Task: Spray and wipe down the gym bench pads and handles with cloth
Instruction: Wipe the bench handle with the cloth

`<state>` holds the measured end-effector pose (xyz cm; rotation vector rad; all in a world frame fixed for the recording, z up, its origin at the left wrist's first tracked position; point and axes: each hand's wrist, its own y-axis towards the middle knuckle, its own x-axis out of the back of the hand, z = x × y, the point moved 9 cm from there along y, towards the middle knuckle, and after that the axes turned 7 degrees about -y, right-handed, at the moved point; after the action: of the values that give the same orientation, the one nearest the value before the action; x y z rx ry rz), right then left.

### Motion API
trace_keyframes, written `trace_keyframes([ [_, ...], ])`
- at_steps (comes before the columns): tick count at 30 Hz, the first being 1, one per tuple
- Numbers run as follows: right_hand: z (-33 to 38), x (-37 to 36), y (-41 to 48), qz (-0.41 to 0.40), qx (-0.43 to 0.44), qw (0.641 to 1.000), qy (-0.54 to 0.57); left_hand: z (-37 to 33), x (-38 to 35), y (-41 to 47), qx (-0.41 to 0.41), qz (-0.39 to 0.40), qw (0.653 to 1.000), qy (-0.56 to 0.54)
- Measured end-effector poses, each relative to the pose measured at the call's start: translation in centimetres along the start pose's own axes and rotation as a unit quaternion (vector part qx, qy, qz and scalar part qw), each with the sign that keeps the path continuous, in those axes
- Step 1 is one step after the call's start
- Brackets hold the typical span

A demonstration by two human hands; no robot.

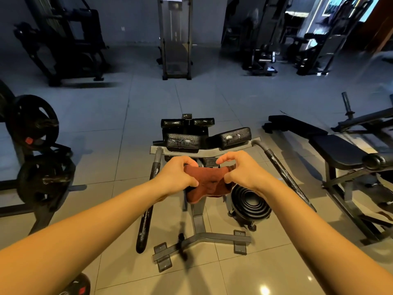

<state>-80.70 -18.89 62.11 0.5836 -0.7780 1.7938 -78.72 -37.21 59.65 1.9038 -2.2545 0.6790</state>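
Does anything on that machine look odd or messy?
Yes: the left pad and right pad carry whitish, wet-looking blotches, and the left handle and right handle look speckled, probably unwiped spray. The left hand and right hand hold the cloth.

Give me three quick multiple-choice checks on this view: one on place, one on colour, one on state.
1. Where is the cloth?
A. on the floor
B. gripped between the left hand and right hand
C. draped over a handle

2. What colour is it?
A. blue
B. white
C. rust-red

3. How do the black pads look?
A. shiny and speckled
B. covered by the cloth
C. torn open

Answers:
1 B, fingers of both hands curl round it.
2 C, its folds read rust-red.
3 A, bright specks glint on their tops.
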Motion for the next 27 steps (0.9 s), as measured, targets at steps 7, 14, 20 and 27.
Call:
trace_keyframes([
  [7,2.3,0.5,0.6,0.031,0.038,0.996,-0.068,-3.0,2.6,0.0,-0.031,0.027,0.994,0.103],
  [14,3.1,2.1,0.8,0.069,0.034,0.995,0.055,-4.1,3.9,-0.3,0.004,0.130,0.991,-0.034],
  [20,-1.0,-5.1,1.0,0.171,-0.126,0.916,0.340,2.4,2.6,0.2,0.088,0.061,0.963,-0.247],
  [27,-1.8,-8.1,1.5,0.091,-0.144,0.958,0.229,7.4,3.1,-0.5,0.093,-0.065,0.973,-0.201],
])
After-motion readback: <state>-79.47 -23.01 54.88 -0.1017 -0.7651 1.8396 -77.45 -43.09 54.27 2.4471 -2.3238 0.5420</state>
